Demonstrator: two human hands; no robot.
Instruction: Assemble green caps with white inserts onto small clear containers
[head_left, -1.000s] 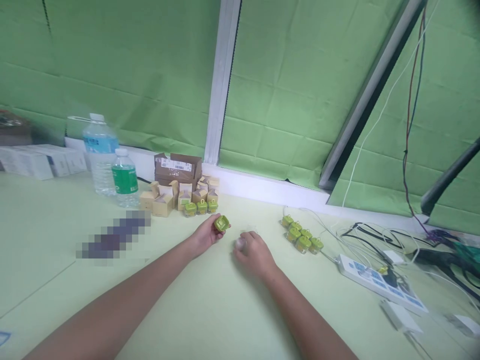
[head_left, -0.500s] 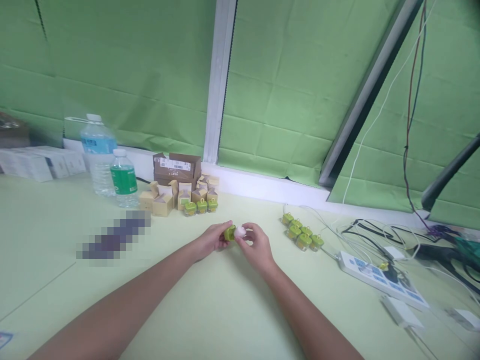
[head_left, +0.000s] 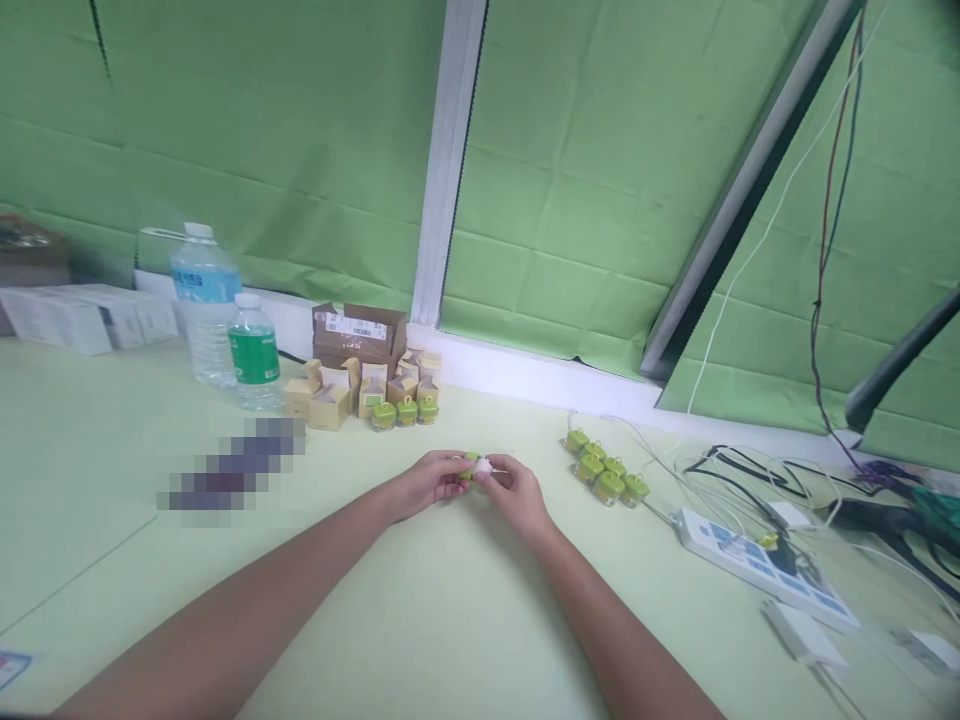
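Note:
Above the middle of the table, my left hand [head_left: 422, 487] is closed on a small green-lidded container [head_left: 469, 467], partly hidden by the fingers. Right against it, my right hand [head_left: 519, 497] pinches a small white rounded piece [head_left: 484, 467] between thumb and fingers. What the white piece is, I cannot make out. Several like containers with green lids and loops [head_left: 609, 487] stand grouped to the right. Three more green-lidded containers [head_left: 406, 411] stand in a row in front of opened small cardboard boxes [head_left: 330, 400].
Behind the small boxes is a brown carton [head_left: 358, 338]. Two water bottles, a large one [head_left: 206, 310] and a green-labelled one [head_left: 255, 355], stand at left, near white boxes [head_left: 71, 320]. A power strip [head_left: 765, 568] with tangled cables lies at right. A blurred dark patch [head_left: 232, 470] covers something at left.
My hands have drawn closer together, and the white piece now meets the green container. The whole view has shifted slightly; the things on the table keep their places.

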